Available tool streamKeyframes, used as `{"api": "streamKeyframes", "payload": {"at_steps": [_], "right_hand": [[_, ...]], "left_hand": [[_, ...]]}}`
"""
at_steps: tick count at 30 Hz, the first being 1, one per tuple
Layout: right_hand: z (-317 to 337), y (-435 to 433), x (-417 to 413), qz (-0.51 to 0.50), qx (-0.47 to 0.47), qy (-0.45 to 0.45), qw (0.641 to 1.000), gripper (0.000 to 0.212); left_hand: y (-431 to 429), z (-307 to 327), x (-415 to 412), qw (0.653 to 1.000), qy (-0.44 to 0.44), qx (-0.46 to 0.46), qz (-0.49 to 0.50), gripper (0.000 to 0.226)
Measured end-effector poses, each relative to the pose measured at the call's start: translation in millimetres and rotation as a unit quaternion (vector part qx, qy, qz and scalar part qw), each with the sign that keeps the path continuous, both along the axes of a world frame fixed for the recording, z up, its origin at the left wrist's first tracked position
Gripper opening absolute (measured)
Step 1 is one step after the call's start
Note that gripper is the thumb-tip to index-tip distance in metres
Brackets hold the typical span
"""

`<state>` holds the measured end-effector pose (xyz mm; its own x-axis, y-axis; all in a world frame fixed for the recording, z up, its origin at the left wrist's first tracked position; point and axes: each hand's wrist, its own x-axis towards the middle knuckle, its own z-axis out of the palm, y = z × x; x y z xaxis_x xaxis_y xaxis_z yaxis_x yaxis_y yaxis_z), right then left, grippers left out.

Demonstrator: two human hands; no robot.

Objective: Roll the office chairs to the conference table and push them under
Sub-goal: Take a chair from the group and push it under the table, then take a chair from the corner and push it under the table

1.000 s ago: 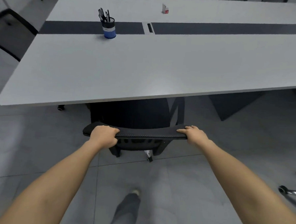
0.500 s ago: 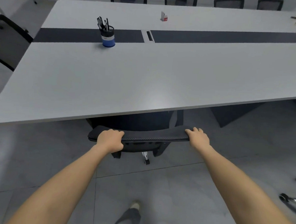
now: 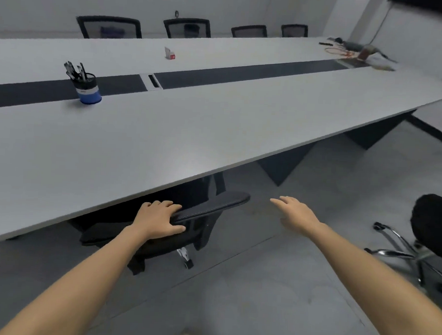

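Left hand (image 3: 158,219): palm down on the top edge of the chair back, fingers curled over the far side, thumb along the near side; grasping the chair.
Right hand (image 3: 298,213): off the chair, in the air to the right of the backrest, fingers spread and loosely extended, holding nothing.
Chair (image 3: 212,205): black, seat tucked under the near edge of the table, backrest top standing just outside that edge; one caster and a bit of pale base visible below.
Table (image 3: 217,121): long, light grey top with a dark strip down the middle and a small pale hatch set in the strip; dark angled legs underneath.
Second chair (image 3: 431,229): black, with chrome base legs, out on the floor at the right edge, well apart from the table; partly cut off and blurred.
Far chairs (image 3: 187,28): four black mesh backs lined along the opposite side of the table.
Pen cup (image 3: 87,88): blue and black, on the dark strip toward the left, several pens standing in it.
Small box (image 3: 170,53): white with red, on the far half of the tabletop.
Far end of the table: a clutter of cables (image 3: 338,51) and other items, too blurred to tell apart.
Floor (image 3: 233,296): grey tiles; tip of a shoe at the bottom edge.
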<state>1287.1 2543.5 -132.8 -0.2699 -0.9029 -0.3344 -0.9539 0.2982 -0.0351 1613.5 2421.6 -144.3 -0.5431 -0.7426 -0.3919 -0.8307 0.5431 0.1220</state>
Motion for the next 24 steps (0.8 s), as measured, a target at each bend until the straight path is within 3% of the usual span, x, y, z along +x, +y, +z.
{"api": "streamKeyframes", "payload": {"at_steps": [9,16,24], "right_hand": [[34.6,170.6,-71.0,-0.227,-0.027,0.020,0.973,0.060],[62.0,362.3,-71.1,-0.434,-0.039,0.054,0.898,0.061],[78.8,559.0,-60.9,-0.565,-0.038,0.082,0.820,0.061]], "left_hand": [[22.2,31.7,-166.4,0.975,0.087,-0.051,-0.199,0.068],[121.0,51.7,-288.2,0.932,0.142,-0.035,-0.332,0.068],[284.3,58.3,-376.3,0.891,0.157,-0.001,-0.426,0.069]]}}
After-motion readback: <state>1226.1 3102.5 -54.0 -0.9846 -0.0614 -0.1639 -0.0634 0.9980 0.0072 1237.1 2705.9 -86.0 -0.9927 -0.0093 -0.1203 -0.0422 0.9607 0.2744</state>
